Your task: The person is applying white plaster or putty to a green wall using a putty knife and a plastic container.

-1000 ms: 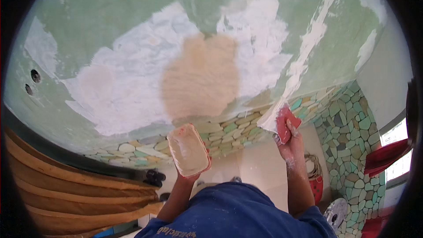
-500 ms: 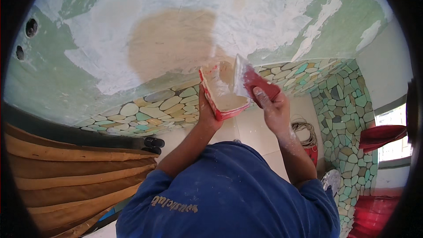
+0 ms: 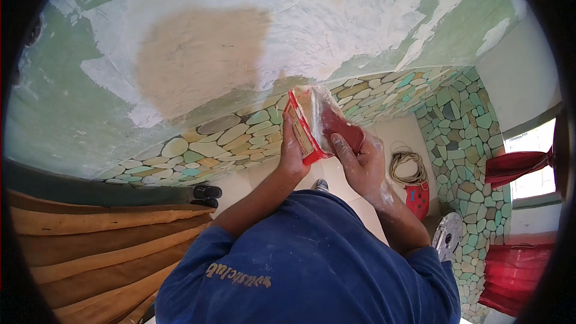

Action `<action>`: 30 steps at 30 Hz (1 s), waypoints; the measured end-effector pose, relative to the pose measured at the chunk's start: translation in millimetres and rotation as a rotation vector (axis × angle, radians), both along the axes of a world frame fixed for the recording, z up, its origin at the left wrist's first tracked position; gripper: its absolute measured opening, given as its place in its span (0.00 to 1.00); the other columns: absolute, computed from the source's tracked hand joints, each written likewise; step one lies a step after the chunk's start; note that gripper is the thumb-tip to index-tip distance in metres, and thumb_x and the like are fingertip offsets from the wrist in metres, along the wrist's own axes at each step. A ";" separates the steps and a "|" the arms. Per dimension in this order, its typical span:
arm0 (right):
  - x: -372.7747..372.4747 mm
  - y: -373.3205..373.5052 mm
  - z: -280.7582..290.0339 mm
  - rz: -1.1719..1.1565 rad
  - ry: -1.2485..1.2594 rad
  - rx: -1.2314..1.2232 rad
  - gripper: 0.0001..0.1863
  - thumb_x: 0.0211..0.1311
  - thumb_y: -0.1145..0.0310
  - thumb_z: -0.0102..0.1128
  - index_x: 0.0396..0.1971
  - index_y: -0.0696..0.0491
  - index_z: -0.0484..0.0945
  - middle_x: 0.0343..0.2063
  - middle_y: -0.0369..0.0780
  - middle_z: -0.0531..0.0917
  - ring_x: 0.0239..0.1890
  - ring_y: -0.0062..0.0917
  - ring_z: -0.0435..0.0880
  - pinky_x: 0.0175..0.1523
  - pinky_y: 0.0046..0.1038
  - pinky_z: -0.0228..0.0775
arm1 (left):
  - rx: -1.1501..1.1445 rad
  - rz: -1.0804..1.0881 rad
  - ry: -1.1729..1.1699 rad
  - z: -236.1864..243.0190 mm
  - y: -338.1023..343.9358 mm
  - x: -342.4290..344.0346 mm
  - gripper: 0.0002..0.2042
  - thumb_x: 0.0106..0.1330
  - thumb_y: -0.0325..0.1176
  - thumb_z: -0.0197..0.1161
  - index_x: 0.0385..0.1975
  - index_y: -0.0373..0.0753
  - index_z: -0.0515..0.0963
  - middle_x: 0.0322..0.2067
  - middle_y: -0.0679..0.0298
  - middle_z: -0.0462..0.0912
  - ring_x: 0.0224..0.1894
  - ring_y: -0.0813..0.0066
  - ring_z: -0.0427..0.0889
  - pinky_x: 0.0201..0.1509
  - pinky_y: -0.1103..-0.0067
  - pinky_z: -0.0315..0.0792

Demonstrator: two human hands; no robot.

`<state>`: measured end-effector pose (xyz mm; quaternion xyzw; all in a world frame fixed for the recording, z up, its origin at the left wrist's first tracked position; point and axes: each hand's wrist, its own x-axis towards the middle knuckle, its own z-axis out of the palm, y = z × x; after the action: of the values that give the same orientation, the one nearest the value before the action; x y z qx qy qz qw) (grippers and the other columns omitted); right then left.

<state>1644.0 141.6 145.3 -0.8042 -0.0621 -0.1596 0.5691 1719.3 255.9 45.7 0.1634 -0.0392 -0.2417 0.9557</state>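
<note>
In my left hand (image 3: 292, 153) I grip a red, box-like tub (image 3: 302, 129) smeared with whitish filler, tilted so its printed side shows. My right hand (image 3: 362, 165) is closed round the dark red handle part of a wide putty knife (image 3: 339, 127). The knife's filler-coated blade lies against the tub's opening, so most of the inside is hidden. Both hands are in front of my chest, close to the wall (image 3: 336, 30), which is green with broad white filler patches and a tan patch (image 3: 204, 60) at left.
A band of pebble tiles (image 3: 252, 135) runs along the wall's foot. Brown curtain folds (image 3: 108, 234) hang at lower left, near dark shoes (image 3: 207, 192). On the right are a coiled rope (image 3: 408, 167), a round whitish lid-like object (image 3: 447, 237) and red curtains (image 3: 517, 276).
My right hand has brought the putty knife left and down into the tub's opening. The tub has turned in my left hand, showing its side. The view has shifted slightly.
</note>
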 end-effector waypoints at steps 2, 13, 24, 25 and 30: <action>-0.5 4.4 5.7 -0.030 0.129 0.098 0.10 0.63 0.74 0.57 0.42 0.61 0.78 0.27 0.41 0.83 0.24 0.21 0.79 0.31 0.24 0.70 | 0.021 0.019 -0.017 1.5 2.7 0.3 0.34 0.69 0.64 0.36 0.67 0.47 0.56 0.61 0.58 0.68 0.61 0.62 0.71 0.65 0.62 0.67; 10.3 11.2 -20.3 -0.173 0.237 0.681 0.07 0.63 0.73 0.58 0.39 0.60 0.77 0.26 0.36 0.82 0.24 0.16 0.78 0.27 0.19 0.69 | 0.123 0.044 0.014 0.8 20.9 0.0 0.35 0.68 0.64 0.38 0.68 0.47 0.53 0.64 0.59 0.64 0.64 0.62 0.68 0.67 0.62 0.64; 26.1 -4.6 -10.0 -0.131 0.173 1.125 0.19 0.62 0.74 0.57 0.53 0.58 0.70 0.46 0.40 0.80 0.47 0.26 0.81 0.51 0.28 0.74 | 0.021 0.015 0.187 -7.7 32.3 10.8 0.31 0.67 0.60 0.46 0.65 0.48 0.62 0.63 0.64 0.67 0.63 0.59 0.67 0.66 0.59 0.62; 26.7 -5.0 -10.8 -0.112 0.162 1.116 0.20 0.61 0.73 0.58 0.54 0.57 0.70 0.46 0.39 0.80 0.46 0.26 0.81 0.50 0.28 0.74 | -0.010 0.038 0.118 -15.9 34.3 9.4 0.31 0.67 0.60 0.46 0.64 0.48 0.63 0.62 0.64 0.68 0.63 0.59 0.68 0.65 0.58 0.63; 24.6 -7.2 5.2 -0.052 0.083 1.187 0.18 0.63 0.75 0.55 0.54 0.57 0.70 0.47 0.40 0.79 0.48 0.26 0.80 0.53 0.28 0.73 | -0.192 -0.091 -0.048 -44.0 49.1 11.9 0.31 0.67 0.61 0.44 0.64 0.48 0.63 0.62 0.63 0.69 0.62 0.58 0.68 0.66 0.58 0.61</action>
<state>1668.6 134.5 150.5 -0.3553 0.0797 -0.1494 0.9193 1731.2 305.0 1.7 0.0747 -0.0925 -0.2758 0.9538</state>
